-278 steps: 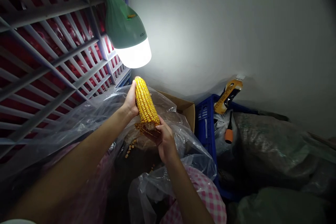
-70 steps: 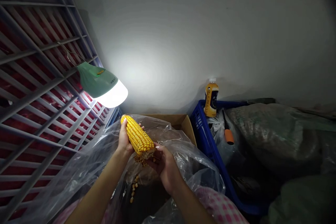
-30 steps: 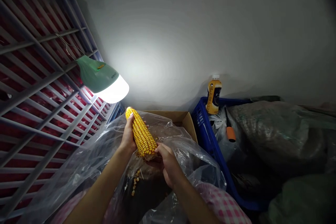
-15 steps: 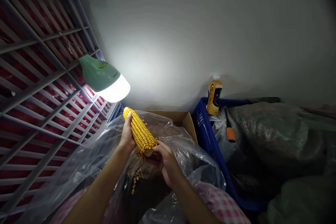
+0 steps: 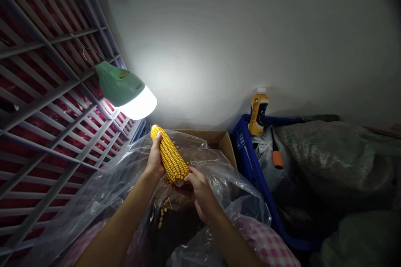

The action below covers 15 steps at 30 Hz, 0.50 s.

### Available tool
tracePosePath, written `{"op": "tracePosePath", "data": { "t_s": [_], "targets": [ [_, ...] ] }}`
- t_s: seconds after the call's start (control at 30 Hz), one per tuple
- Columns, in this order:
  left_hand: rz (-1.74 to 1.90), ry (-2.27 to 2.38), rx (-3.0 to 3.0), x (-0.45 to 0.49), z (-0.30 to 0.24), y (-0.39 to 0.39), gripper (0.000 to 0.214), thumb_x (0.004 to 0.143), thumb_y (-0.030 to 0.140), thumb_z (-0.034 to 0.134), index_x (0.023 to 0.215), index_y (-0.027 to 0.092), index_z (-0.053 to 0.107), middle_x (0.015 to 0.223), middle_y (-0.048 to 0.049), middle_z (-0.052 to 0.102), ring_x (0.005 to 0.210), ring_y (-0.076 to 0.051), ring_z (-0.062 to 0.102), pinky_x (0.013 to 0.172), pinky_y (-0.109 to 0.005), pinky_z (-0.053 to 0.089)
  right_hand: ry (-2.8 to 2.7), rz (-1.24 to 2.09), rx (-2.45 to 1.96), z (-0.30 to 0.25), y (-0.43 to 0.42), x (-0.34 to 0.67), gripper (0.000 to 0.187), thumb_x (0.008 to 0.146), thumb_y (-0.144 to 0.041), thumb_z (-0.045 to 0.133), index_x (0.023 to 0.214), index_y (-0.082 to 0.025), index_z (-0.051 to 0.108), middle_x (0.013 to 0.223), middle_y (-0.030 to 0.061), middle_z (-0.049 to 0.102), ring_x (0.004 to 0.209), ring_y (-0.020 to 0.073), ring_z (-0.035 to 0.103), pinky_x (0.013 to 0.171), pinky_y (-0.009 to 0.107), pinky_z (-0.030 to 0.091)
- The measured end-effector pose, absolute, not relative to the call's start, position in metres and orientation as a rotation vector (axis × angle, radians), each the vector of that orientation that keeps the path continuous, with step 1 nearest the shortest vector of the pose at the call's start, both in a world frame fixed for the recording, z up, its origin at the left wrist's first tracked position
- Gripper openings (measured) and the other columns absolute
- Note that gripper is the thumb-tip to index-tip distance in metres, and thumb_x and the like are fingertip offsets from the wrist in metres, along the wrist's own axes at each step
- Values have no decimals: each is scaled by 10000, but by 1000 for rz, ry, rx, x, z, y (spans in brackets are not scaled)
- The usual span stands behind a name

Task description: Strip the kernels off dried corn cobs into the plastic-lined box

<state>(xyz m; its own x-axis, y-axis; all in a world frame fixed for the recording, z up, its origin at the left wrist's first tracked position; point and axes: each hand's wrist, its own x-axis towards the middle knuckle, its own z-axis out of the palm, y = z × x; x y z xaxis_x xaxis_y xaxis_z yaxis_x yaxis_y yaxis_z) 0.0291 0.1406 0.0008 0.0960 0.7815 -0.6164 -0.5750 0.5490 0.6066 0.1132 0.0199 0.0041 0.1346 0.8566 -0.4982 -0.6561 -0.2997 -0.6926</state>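
Observation:
A yellow corn cob [image 5: 171, 154], full of kernels along most of its length, is held at a slant over a clear plastic bag [image 5: 219, 179]. My left hand [image 5: 156, 156] is wrapped round its upper left side, thumb lying along the kernels. At the lower end my right hand [image 5: 200, 190] is closed on the cob, the thumb pressing at the edge of the kernel rows; its other fingers are partly hidden beneath. Several loose kernels [image 5: 162, 212] lie in a line on the dark surface below.
A lit green lamp [image 5: 120, 85] hangs from a slatted crate [image 5: 46, 91] on the left. Behind the bag stands a cardboard box [image 5: 227, 146]. To the right, a blue basket [image 5: 250, 158] holds a yellow bottle [image 5: 258, 112], an orange-tipped handle [image 5: 277, 159] and a large sack [image 5: 338, 154].
Both hands and the cob keep nearly the same pose. The whole view has shifted slightly, and the right thumb stays at the cob's lower end.

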Motion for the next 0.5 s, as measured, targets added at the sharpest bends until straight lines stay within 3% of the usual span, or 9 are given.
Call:
{"op": "tracePosePath", "data": {
  "t_s": [0.17, 0.5],
  "targets": [
    [1007, 1099, 260, 24, -4, 146, 372, 882, 437, 387, 836, 116, 568, 600, -72, 626, 507, -194, 628, 483, -307, 528, -227, 1511, -1059, 4, 18, 113, 395, 614, -178, 514, 991, -182, 630, 900, 21, 676, 773, 172, 626, 688, 286, 511],
    [1038, 1096, 365, 33, 2, 137, 312, 823, 434, 498, 748, 139, 567, 565, -42, 613, 452, -165, 596, 436, -274, 509, -355, 1522, -1194, 0, 20, 114, 383, 668, -290, 582, 1023, -146, 579, 954, 64, 637, 786, 192, 610, 646, 299, 519]
  ]
}}
